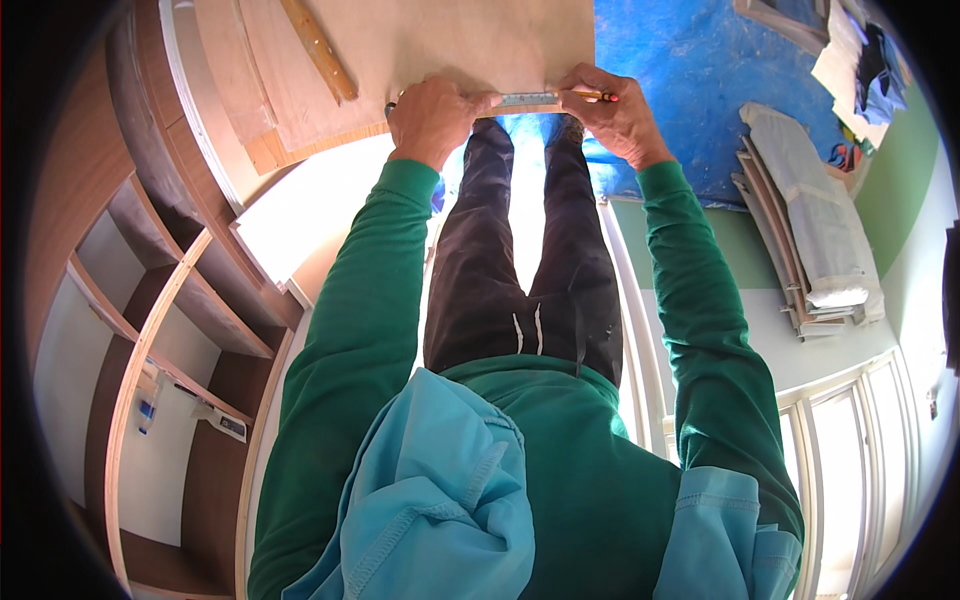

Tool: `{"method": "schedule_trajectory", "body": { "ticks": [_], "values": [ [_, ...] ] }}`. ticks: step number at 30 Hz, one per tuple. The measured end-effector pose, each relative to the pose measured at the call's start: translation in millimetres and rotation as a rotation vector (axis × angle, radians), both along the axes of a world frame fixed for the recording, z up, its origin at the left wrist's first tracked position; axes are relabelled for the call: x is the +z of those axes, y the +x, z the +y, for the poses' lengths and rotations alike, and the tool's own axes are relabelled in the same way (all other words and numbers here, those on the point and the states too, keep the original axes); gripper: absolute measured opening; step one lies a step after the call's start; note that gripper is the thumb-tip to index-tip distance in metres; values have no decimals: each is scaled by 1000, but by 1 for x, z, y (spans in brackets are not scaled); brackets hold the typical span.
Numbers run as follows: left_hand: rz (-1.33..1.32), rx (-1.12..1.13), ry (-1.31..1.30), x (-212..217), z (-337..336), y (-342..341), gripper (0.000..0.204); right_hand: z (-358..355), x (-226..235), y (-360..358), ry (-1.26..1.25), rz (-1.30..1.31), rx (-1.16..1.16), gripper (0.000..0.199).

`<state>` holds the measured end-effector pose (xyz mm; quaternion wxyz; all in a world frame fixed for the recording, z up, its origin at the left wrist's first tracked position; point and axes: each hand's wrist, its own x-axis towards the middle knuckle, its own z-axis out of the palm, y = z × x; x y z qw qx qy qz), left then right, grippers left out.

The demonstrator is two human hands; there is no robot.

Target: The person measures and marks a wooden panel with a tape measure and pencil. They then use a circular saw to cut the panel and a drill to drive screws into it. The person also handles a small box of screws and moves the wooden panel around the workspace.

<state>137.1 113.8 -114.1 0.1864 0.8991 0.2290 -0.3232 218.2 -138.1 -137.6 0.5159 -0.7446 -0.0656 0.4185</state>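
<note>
A light brown wooden panel [450, 40] lies in front of me. Along its near edge runs a silvery measuring strip with markings [528, 99], spanning between my hands. My left hand [432, 118] is closed on the strip's left part, its thumb pointing right along it. A small dark end shows at the left of that hand; what it belongs to is hidden. My right hand [612, 112] pinches a yellow pencil with a red end [600, 96], beside the strip's right end near the panel's corner. The pencil's tip is hidden by the fingers.
A narrow wooden piece [322, 50] lies on the panel. Blue sheeting [680, 90] covers the floor at the right. Wrapped boards [810, 210] lean at the far right. Brown open shelving [225, 380] stands at the left, holding a few small tools.
</note>
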Motion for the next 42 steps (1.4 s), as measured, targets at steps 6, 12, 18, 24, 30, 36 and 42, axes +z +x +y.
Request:
{"method": "schedule_trajectory", "body": {
  "ticks": [6,12,18,24,30,36,42],
  "values": [
    [51,46,-60,5,0,3,61,2,3,1,-14,-30,-6,13],
    [36,26,-32,6,-1,3,62,2,6,3,-28,2,12,14],
    [22,5,-6,4,-1,3,62,1,2,0,3,-22,-12,12],
    [73,72,-59,13,-3,7,55,2,4,-1,-19,-9,-21,15],
    [36,78,-61,15,-4,7,55,4,10,3,-29,25,4,15],
    [17,39,-42,5,0,2,61,8,18,-3,-20,-325,122,12],
    [-9,51,-26,6,-2,2,59,-1,85,-62,-65,-923,90,14]
  ]
}}
